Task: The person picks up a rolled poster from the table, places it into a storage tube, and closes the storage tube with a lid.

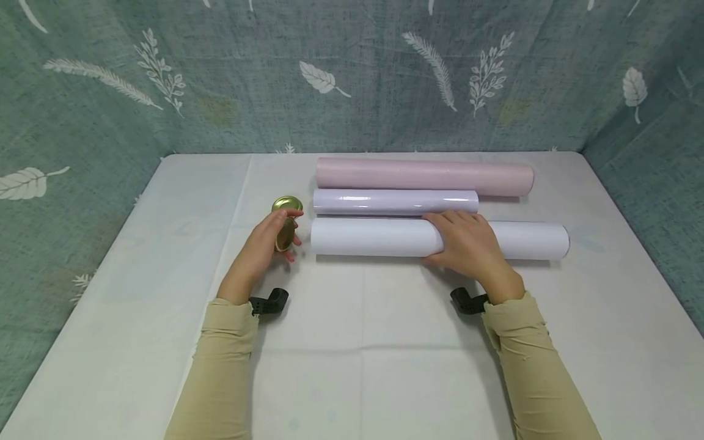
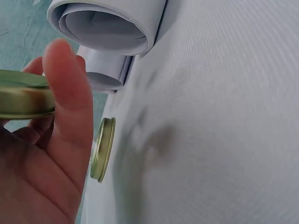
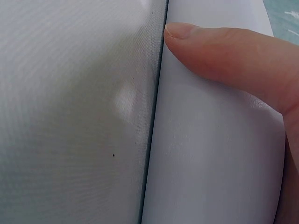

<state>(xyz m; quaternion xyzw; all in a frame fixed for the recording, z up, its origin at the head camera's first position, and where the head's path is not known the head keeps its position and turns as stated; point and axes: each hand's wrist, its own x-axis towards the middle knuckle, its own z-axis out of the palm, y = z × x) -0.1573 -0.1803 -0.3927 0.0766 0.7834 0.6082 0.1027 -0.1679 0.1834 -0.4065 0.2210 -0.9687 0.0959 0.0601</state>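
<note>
My left hand [image 1: 255, 244] holds a round gold jar lid [image 1: 285, 235] between thumb and fingers, left of the paper rolls. In the left wrist view this lid [image 2: 25, 101] is cut off by the frame edge. A second gold lid [image 1: 287, 203] lies on the table just beyond the hand. My right hand [image 1: 467, 244] grips a thick white paper roll [image 1: 379, 237] from above, right of its middle. The thumb [image 3: 224, 53] lies along its near side in the right wrist view, and the fingers reach over to the far side.
Behind the white roll lie a shorter, glossy lavender roll [image 1: 396, 202] and a long pink roll [image 1: 423, 176], side by side and roughly parallel. A white cloth covers the table [image 1: 330, 379]. Green leaf-patterned fabric [image 1: 374, 91] hangs round the back and sides.
</note>
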